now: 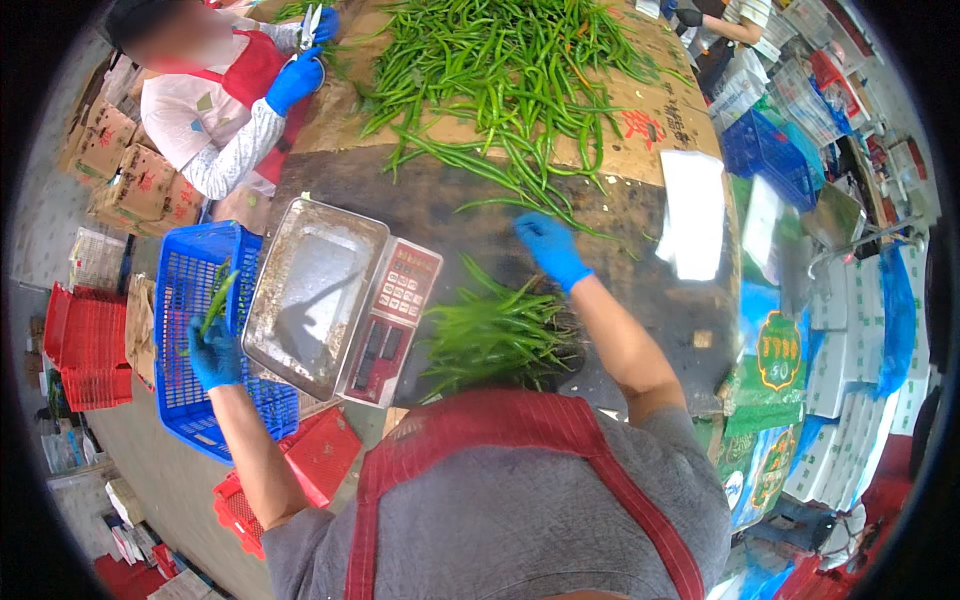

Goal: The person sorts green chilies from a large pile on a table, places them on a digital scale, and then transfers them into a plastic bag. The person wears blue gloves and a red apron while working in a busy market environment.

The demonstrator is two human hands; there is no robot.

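My left hand, in a blue glove, is closed round a few long green chili peppers and is over the blue plastic basket. On the dark tabletop, my right hand, also gloved in blue, is beside the near ends of the big chili heap; its fingers look loosely stretched, and I see nothing held in them. A smaller bunch of chili peppers lies between my right forearm and the scale. The weighing scale, with a metal pan, stands by the table's left edge.
Across the table at the left, a person in blue gloves holds scissors. White sheets lie at the table's right side. Red crates and cardboard boxes stand at the left. Another blue basket is at the right.
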